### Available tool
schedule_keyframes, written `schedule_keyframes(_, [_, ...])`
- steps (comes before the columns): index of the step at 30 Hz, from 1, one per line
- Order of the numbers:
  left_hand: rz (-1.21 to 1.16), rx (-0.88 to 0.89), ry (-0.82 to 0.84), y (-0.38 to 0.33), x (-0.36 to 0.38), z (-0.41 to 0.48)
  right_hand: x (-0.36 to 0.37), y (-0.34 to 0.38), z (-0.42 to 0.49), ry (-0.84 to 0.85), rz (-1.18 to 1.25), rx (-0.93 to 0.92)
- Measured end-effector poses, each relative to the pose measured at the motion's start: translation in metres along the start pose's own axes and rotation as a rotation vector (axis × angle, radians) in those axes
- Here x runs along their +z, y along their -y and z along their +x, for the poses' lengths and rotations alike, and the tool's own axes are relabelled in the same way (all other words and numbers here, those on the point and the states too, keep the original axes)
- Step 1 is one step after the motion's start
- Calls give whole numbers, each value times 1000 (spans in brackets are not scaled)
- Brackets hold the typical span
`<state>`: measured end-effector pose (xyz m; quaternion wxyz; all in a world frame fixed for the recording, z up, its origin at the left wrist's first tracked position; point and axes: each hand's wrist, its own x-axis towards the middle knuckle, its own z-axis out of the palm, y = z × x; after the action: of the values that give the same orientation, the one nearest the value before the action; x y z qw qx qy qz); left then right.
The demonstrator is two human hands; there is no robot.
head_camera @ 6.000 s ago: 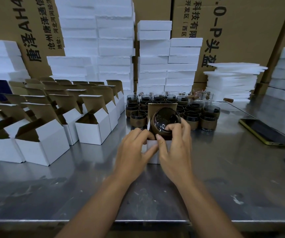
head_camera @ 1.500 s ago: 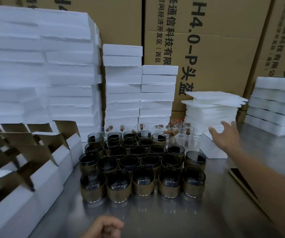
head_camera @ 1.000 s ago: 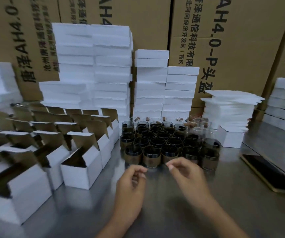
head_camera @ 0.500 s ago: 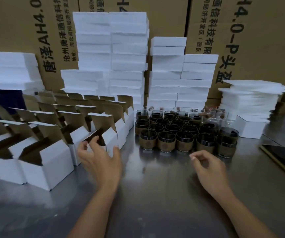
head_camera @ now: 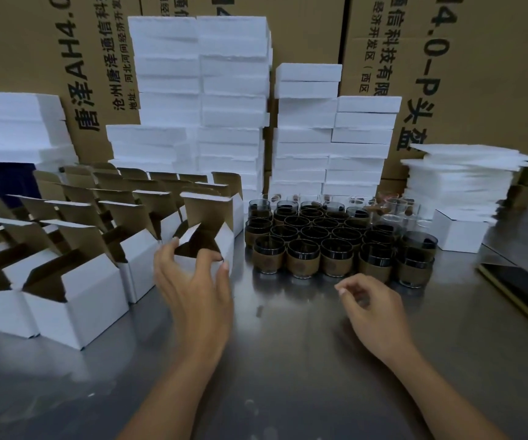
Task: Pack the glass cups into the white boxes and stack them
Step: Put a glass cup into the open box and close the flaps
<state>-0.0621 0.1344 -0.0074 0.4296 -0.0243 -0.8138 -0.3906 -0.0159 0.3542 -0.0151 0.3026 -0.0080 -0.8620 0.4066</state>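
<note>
Left hand (head_camera: 192,281): fingers spread and curled onto the near rim of an open white cardboard box with a brown inside (head_camera: 221,241), at 11 o'clock on the steel table (head_camera: 288,360).
Right hand (head_camera: 373,306): fingers loosely curled and holding nothing, just short of the cups.
Cups: dark glass cups with brown sleeves (head_camera: 335,239), packed touching at 12 to 1 o'clock.
Box handling: probably light and crushable, so pinch opposite walls, not the flap.
Cup handling: rigid, fragile, slick glass, so grip round the sleeve and lift straight up.
</note>
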Motion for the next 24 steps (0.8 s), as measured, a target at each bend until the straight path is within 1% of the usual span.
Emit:
schedule_keyframes(3, [-140, 123, 45, -13, 2, -8, 1, 6, -2, 34, -21, -65])
schedule_keyframes(6, [-262, 145, 144, -21, 5, -14, 3, 10, -7, 147, -8, -136])
schedule_keyframes(8, [-316, 134, 205, -24, 9, -17, 6, 10, -10, 262, 3, -116])
schedule_keyframes(10, [-342, 160, 237, -27, 12, -20, 9, 9, -12, 326, 41, -87])
schedule_keyframes(13, [-371, 223, 308, -31, 17, -25, 12, 6, -11, 352, 139, -50])
schedule_keyframes(15, [-410, 244, 386, -33, 19, -28, 13, 5, -10, 361, 212, -5])
schedule_keyframes(17, [-437, 254, 422, -34, 22, -30, 13, 4, -8, 349, 293, 51])
schedule_keyframes(20, [-452, 219, 435, -34, 23, -30, 12, 1, -3, 315, 358, 110])
schedule_keyframes(24, [-410, 160, 514, -30, 23, -27, 10, -2, 0, 300, 363, 90])
